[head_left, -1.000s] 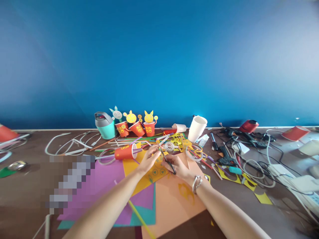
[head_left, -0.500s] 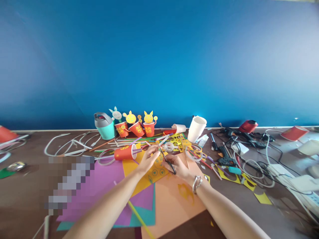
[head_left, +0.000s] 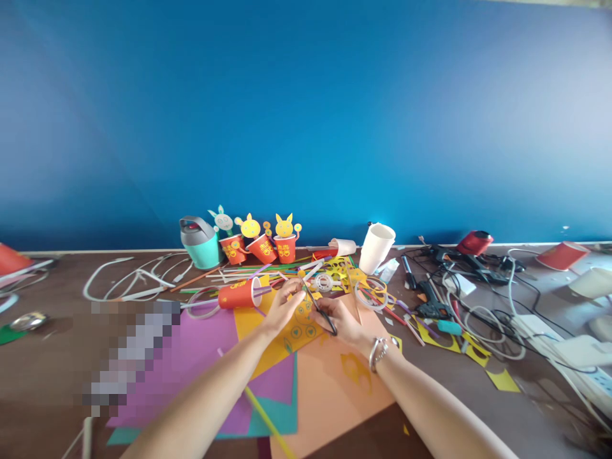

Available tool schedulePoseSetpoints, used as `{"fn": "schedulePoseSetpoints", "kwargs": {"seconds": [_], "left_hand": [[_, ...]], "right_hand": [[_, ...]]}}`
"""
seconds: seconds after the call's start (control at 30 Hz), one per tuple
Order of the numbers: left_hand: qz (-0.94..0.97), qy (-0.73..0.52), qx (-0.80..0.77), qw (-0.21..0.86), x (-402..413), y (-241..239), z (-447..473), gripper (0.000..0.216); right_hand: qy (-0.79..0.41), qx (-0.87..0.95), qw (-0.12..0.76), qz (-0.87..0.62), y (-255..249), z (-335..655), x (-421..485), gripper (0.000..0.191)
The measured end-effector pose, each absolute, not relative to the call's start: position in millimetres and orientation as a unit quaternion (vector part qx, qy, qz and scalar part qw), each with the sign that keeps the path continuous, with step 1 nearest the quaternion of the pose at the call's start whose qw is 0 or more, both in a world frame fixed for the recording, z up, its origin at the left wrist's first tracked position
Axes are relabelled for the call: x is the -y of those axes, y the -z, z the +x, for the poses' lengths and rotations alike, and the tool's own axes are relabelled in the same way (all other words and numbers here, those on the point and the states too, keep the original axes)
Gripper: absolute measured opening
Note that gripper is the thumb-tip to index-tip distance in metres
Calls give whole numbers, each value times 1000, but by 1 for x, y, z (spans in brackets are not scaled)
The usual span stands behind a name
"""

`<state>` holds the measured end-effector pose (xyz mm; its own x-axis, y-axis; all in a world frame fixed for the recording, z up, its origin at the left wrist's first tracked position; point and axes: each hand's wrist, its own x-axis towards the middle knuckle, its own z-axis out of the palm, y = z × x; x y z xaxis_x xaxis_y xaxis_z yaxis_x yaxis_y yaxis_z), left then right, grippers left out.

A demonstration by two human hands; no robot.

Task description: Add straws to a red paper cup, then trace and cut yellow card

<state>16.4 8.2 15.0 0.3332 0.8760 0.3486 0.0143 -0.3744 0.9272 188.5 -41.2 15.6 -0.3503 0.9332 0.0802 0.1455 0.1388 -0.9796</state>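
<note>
In my right hand point(head_left: 338, 320) is a pair of scissors point(head_left: 329, 324) with dark handles, its blades pointing up and left toward the other hand. My left hand point(head_left: 285, 307) pinches a small piece of yellow paper point(head_left: 302, 273) right by the blade tips; its full outline is partly hidden by the fingers. Below both hands lies a yellow sheet point(head_left: 261, 319) with a drawn animal face and small circles. Under it are a purple sheet point(head_left: 191, 357), a teal sheet point(head_left: 287, 408) and a peach sheet point(head_left: 329, 401).
Paper cups with rabbit heads point(head_left: 285, 248) stand along the wall beside a teal container point(head_left: 201, 248). A red cup point(head_left: 239, 293) lies on its side left of the hands. White cups point(head_left: 377, 248), a glue gun point(head_left: 433, 303), cables point(head_left: 497, 331) and yellow scraps point(head_left: 502, 380) are on the right.
The view has shifted very slightly. Both hands keep nearly the same pose, with the scissors and the small yellow paper piece still held.
</note>
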Motion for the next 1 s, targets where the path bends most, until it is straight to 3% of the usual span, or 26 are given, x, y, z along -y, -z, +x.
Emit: {"fn": "schedulePoseSetpoints", "kwargs": {"seconds": [1.0], "left_hand": [[661,-474,-316,488,-8,-17,15,22]], "right_hand": [[-514,638,388,-421,-15,191,42,34]]}}
